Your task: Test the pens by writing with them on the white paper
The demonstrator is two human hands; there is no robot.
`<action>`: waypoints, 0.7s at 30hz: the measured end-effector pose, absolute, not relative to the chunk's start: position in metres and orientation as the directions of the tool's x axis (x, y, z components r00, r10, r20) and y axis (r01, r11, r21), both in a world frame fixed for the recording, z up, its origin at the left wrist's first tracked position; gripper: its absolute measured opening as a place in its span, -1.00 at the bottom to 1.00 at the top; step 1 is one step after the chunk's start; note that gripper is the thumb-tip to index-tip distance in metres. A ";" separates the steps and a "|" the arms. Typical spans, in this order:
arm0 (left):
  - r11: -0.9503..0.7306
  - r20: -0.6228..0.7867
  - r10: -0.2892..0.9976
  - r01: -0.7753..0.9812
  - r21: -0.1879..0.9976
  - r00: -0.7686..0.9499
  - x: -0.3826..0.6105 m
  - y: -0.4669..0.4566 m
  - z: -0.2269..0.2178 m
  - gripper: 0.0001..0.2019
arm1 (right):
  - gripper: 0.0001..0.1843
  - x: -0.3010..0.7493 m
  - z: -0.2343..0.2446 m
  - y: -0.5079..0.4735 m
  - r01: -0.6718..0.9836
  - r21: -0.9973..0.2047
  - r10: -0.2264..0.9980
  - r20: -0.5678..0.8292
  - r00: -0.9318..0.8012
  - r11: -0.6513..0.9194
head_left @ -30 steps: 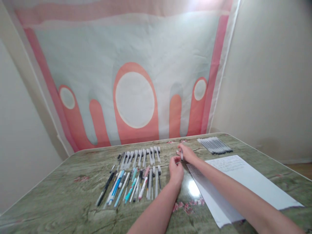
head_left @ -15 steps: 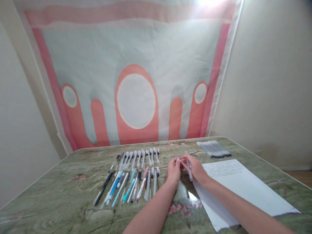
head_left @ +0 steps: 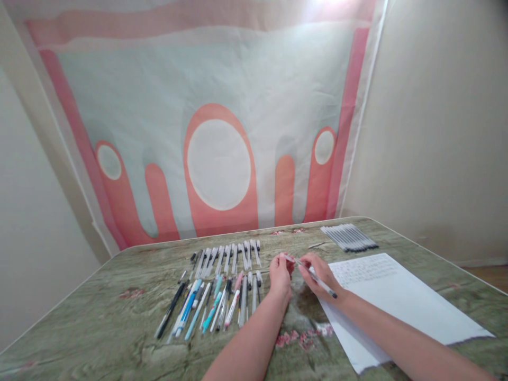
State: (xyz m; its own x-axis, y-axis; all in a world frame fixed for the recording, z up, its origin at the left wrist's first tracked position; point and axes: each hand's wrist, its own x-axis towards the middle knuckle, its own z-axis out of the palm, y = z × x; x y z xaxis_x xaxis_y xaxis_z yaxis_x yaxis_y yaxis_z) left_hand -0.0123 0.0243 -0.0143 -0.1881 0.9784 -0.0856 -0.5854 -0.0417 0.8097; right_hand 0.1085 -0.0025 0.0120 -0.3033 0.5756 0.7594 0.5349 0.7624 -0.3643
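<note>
Gripping a clear, dark-ended pen (head_left: 324, 285), right of center in the lower frame, in the narrowed fingers of the right hand (head_left: 316, 272); pinching a pale piece (head_left: 290, 259) near its upper end in the left hand (head_left: 280, 272), too small to tell whether joined. Showing handwriting (head_left: 363, 269) too small to read on a white sheet (head_left: 405, 307), lower right. Leaving wide wood-grain tabletop (head_left: 99, 312) between two rows of pens (head_left: 212, 312), left of center, and the far-left edge.
</note>
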 end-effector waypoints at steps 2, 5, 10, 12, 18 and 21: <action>-0.036 -0.091 0.977 -0.566 0.824 -0.194 -0.012 0.024 -0.014 -0.73 | -0.94 0.107 0.010 -0.001 0.526 -0.373 0.576 0.762 -0.296 0.764; -0.033 -0.092 0.975 -0.546 0.837 -0.201 -0.011 0.023 -0.015 -0.73 | -0.98 0.107 0.007 0.002 0.522 -0.366 0.573 0.756 -0.316 0.770; -0.035 -0.077 0.979 -0.528 0.849 -0.188 -0.011 0.023 -0.016 -0.72 | -0.97 0.106 0.005 0.005 0.522 -0.355 0.566 0.758 -0.324 0.775; -0.039 -0.059 0.982 -0.502 0.864 -0.177 -0.012 0.023 -0.016 -0.71 | -0.97 0.106 0.005 0.005 0.522 -0.354 0.565 0.758 -0.326 0.776; -0.072 -0.003 0.987 -0.458 0.886 -0.161 -0.010 0.022 -0.016 -0.68 | -0.96 0.106 0.001 0.009 0.553 -0.327 0.556 0.769 -0.316 0.766; -0.082 0.012 0.987 -0.449 0.890 -0.157 -0.010 0.020 -0.013 -0.67 | -0.95 0.107 -0.001 0.010 0.572 -0.284 0.534 0.777 -0.333 0.770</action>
